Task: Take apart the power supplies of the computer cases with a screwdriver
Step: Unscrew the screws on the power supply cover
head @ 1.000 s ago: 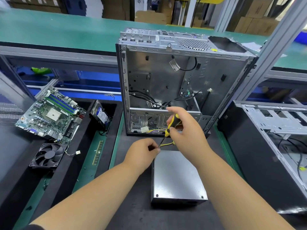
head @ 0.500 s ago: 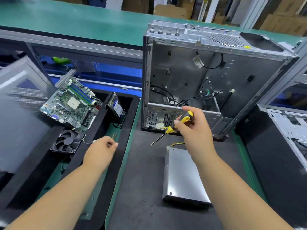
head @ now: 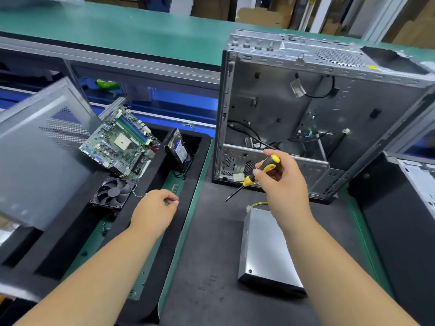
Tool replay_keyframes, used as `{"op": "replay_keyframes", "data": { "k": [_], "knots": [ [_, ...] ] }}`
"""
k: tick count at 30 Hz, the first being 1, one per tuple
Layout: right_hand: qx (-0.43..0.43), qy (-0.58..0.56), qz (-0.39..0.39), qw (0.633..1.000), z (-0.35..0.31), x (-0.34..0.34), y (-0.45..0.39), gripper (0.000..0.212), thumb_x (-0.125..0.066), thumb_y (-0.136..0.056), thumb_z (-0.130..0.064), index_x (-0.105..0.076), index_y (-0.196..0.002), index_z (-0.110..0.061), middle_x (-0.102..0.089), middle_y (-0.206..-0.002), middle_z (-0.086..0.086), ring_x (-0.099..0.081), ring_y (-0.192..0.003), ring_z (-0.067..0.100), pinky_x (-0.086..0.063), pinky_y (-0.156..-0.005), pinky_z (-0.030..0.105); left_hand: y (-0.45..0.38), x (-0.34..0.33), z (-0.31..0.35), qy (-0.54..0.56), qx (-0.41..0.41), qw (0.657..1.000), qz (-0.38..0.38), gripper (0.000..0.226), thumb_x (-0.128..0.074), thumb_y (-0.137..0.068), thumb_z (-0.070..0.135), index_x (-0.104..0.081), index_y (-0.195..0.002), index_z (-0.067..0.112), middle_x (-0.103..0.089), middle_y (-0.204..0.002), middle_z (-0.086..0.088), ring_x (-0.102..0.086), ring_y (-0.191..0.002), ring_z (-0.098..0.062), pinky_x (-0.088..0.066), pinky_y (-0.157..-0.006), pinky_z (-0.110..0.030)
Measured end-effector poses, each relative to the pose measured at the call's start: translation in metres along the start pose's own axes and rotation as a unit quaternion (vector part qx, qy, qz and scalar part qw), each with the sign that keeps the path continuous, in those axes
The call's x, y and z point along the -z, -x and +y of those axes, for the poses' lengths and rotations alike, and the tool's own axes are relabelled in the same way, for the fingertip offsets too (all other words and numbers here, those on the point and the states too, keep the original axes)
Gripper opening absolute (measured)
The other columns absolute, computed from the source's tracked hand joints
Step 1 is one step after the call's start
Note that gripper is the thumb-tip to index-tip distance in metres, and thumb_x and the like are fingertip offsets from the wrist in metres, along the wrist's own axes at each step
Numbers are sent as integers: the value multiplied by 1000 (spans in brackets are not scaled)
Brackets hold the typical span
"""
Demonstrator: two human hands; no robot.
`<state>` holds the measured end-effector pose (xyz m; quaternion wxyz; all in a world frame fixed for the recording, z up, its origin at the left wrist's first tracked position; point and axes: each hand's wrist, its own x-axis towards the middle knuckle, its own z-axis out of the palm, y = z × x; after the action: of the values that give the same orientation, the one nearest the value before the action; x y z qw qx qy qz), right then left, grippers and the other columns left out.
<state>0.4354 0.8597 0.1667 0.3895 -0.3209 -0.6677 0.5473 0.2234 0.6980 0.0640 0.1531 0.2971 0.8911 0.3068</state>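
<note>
Green-edged desk [head: 141, 29], black mats. Far left of my left hand: grey side panel [head: 35, 156]; motherboard [head: 120, 143], fan [head: 114, 191] and hard drive [head: 179, 149] just beyond it. Left hand [head: 154, 209]: fingers curled over the tray, contents not discernible. Right hand [head: 282, 184]: gripping yellow-black screwdriver [head: 259, 172], tip down-left. Power supply [head: 266, 250]: flat beneath my right wrist. Open computer case [head: 317, 114]: upright behind it.

Right hand [head: 281, 184] raised, fingers curled round the screwdriver [head: 255, 175] handle, blade angled down-left; left hand [head: 154, 209] extended out to the left, fingertips pinched together, forearm bare
</note>
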Motion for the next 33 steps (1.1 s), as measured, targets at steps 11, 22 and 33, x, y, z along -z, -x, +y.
{"op": "replay_keyframes", "data": {
  "k": [11, 22, 33],
  "knots": [
    [29, 79, 137, 987, 7, 91, 10, 20, -65, -93, -20, -62, -104, -37, -63, -85, -21, -65, -83, 0, -50, -69, 10, 47, -67, 128, 59, -248, 963, -86, 16, -70, -87, 26, -68, -103, 27, -60, -101, 11, -56, -97, -7, -44, -89, -24],
    [29, 184, 133, 973, 12, 141, 26, 28, -62, -95, -20, -56, -114, -39, -65, -97, -22, -62, -94, 0, -49, -79, 23, 68, -141, 210, 4, -301, 941, -156, 29, -73, -83, 43, -61, -104, 27, -57, -103, 7, -54, -101, -15, -46, -88, -33],
    [35, 194, 92, 976, 23, 155, 30, 33, -61, -97, -19, -55, -122, -40, -64, -101, -18, -62, -97, 3, -52, -83, 23, 67, -159, 208, 19, -340, 928, -153, 16, -65, -89, 34, -50, -84, 38, -51, -82, 15, -47, -84, -9, -34, -69, -25]
  ]
}}
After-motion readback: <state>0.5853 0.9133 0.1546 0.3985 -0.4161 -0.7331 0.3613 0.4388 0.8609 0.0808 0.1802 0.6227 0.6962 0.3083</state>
